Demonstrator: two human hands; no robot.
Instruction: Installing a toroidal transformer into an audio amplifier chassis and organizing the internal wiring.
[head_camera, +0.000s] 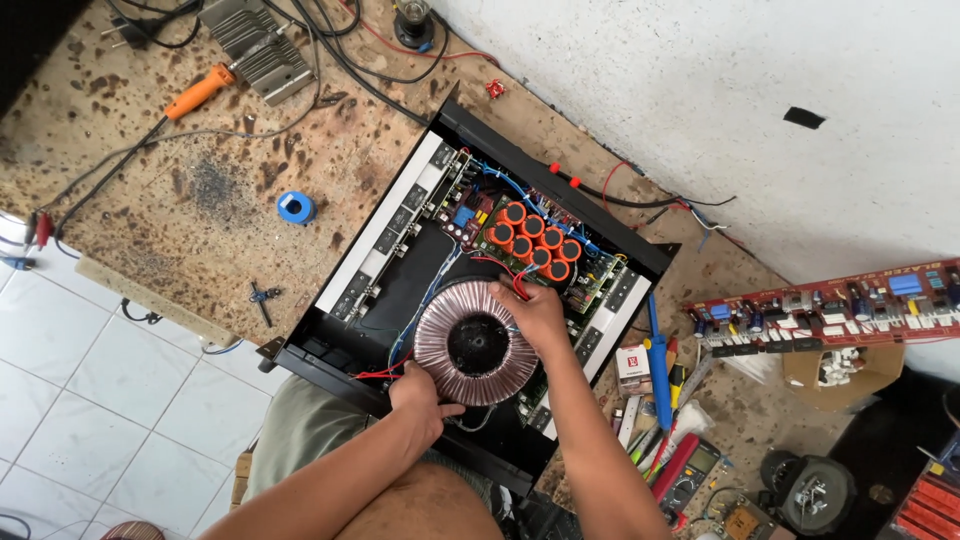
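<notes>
An open black amplifier chassis (560, 185) lies on a stained workbench. Inside it sits a large copper-wound ring transformer (455, 300). My left hand (420, 393) grips the transformer's near-left edge. My right hand (532, 312) grips its far-right edge, by red wires. Beyond the transformer is a green circuit board with several orange capacitors (533, 243). Black transistors line white strips (385, 235) along the chassis sides.
A blue solder spool (295, 207), an orange-handled soldering iron (200, 92) and a metal heatsink (258, 45) lie at the left. A long red circuit board (830, 305), screwdrivers (658, 365) and a multimeter (685, 475) lie at the right. A white wall stands behind.
</notes>
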